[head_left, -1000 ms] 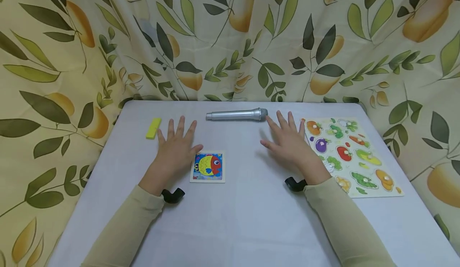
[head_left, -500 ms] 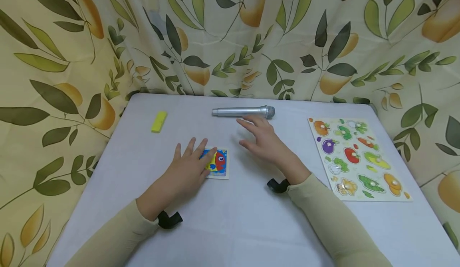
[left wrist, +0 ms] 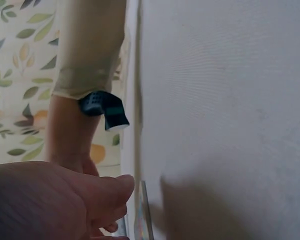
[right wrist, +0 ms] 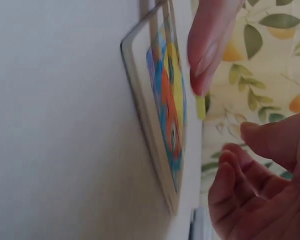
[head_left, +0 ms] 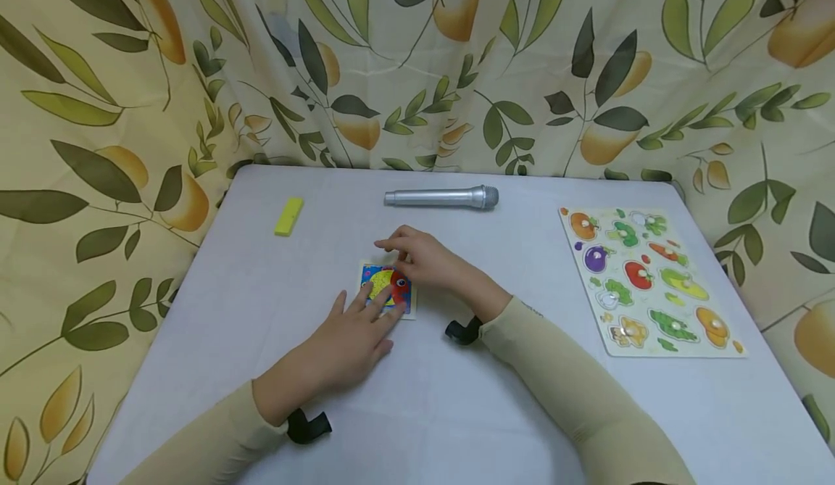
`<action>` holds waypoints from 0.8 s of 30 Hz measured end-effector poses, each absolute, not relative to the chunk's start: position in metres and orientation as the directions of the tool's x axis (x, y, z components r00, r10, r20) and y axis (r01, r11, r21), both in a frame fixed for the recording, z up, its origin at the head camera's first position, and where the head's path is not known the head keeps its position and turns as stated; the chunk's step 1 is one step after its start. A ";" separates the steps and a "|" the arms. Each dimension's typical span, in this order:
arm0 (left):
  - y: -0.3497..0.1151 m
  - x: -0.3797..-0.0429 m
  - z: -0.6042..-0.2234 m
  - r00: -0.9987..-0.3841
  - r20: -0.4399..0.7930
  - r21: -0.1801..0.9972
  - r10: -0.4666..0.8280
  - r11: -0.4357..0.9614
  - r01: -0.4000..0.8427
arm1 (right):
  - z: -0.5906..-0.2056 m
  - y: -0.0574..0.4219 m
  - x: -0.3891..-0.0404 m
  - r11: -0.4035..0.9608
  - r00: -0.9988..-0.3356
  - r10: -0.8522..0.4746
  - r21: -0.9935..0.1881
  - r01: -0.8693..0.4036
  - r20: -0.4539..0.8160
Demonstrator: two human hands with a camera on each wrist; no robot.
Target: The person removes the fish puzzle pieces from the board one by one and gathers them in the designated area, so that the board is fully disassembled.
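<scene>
A small square fish picture board point(head_left: 376, 278) lies flat on the white table, its wooden edge showing in the right wrist view. My left hand point(head_left: 346, 338) reaches over its near side with fingers spread and fairly straight, covering part of the fish. Above the board's far right corner is my right hand point(head_left: 429, 259), index finger pointing left and the other fingers loosely bent. In the right wrist view, a gap separates the right thumb from the bent fingers point(right wrist: 240, 185), with nothing between them. The left wrist view shows the board point(left wrist: 143, 215) edge-on beside the left thumb.
A silver toy microphone point(head_left: 433, 197) lies toward the table's back edge. To the left is a yellow block point(head_left: 288, 217). A vegetable knob puzzle point(head_left: 652, 282) lies on the right. Behind the table hangs a leaf-and-fruit patterned cloth point(head_left: 417, 64).
My right hand has moved left from beside the vegetable puzzle to above the fish board. The left hand has come nearer and to the right, its fingers now over the board.
</scene>
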State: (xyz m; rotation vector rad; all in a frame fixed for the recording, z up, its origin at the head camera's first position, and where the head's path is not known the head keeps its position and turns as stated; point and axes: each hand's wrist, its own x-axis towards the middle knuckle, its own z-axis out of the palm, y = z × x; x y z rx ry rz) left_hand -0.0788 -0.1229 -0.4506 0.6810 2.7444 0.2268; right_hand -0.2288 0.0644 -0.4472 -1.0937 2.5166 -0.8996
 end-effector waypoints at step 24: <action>-0.124 -0.076 -0.464 -0.820 -0.245 0.260 0.517 0.850 0.458 | -0.459 0.039 -0.228 0.615 -0.659 -0.729 -0.599 -0.514 -0.183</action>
